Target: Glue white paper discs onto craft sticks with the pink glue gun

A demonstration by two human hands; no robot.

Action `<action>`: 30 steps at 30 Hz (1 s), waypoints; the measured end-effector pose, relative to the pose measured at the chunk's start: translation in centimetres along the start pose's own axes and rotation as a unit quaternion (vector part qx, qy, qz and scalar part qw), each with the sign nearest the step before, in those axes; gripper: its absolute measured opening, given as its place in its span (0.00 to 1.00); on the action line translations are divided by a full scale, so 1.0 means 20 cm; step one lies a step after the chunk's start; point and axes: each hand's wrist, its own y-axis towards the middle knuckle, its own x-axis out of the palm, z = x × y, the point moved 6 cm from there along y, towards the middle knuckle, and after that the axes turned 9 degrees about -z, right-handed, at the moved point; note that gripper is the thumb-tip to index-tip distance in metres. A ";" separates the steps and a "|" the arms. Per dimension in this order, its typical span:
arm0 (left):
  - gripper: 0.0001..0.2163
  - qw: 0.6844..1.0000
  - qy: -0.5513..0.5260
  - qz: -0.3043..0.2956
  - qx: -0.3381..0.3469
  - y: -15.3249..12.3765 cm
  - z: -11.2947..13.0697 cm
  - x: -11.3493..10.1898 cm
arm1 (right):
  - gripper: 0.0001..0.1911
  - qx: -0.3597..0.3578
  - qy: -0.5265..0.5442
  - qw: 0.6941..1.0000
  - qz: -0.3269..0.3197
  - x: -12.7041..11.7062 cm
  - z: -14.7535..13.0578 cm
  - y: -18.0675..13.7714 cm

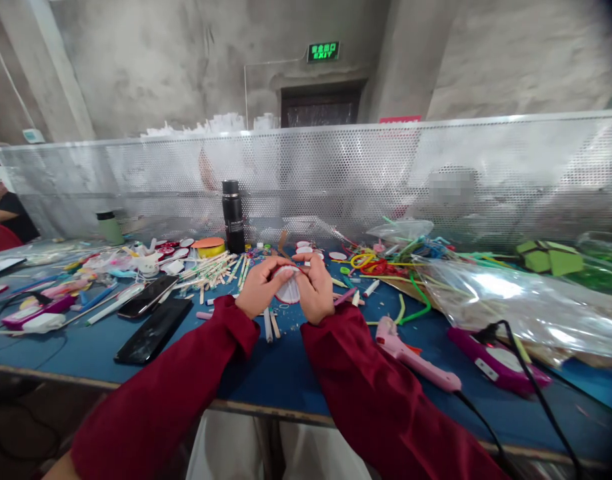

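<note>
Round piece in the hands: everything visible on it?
The round piece is white with a red rim, its face marked with faint streaks; card or plastic, can't tell. The left hand and right hand hold it between them, hiding its upper part. It's tilted over the blue table; whether it touches is unclear.

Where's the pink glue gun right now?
In the head view, the pink glue gun lies right of centre on the blue table, between the person's right sleeve and the purple device.
</note>
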 end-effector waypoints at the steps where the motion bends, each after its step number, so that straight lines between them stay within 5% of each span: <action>1: 0.13 1.000 0.013 0.006 0.005 0.00 0.00 0.00 | 0.10 -0.004 -0.003 1.000 -0.005 0.01 0.00 0.00; 7: 0.13 0.998 -0.010 0.068 -0.003 0.01 -0.04 -0.07 | 0.09 -0.009 -0.009 0.999 -0.048 0.05 0.02 0.00; 21: 0.12 0.991 0.044 0.124 -0.012 -0.01 -0.03 -0.08 | 0.08 -0.034 -0.095 0.995 0.011 0.06 -0.02 -0.03; 30: 0.16 0.996 -0.023 0.090 -0.014 0.00 -0.05 -0.08 | 0.09 -0.011 -0.073 0.996 0.056 0.01 0.05 0.00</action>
